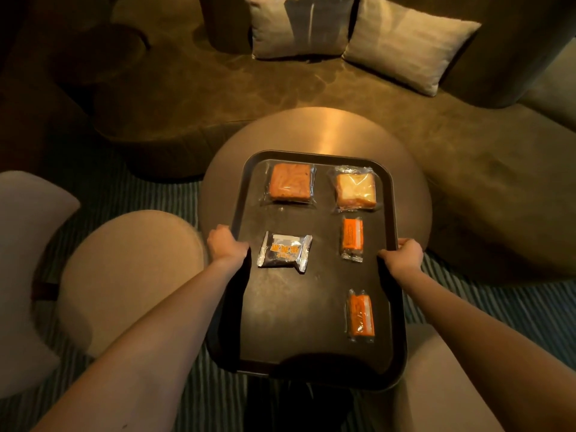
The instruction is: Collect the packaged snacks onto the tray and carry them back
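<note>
A dark rectangular tray (314, 310) is held over the near side of a small round table (311, 132). My left hand (225, 244) grips its left rim and my right hand (403, 255) grips its right rim. Several wrapped snacks lie on it: an orange-brown square cake (290, 182) at the far left, a pale toast slice (355, 188) at the far right, a silver and dark packet (285, 252) near my left hand, and two orange bars (352, 238) (361, 314) down the right side.
A curved brown sofa (218, 88) with two pale cushions (300, 26) (408, 42) wraps behind the table. A round stool (131, 275) and a pale chair (25, 275) stand at the left. Another seat (436, 385) is at the lower right. The floor has a striped carpet (530, 307).
</note>
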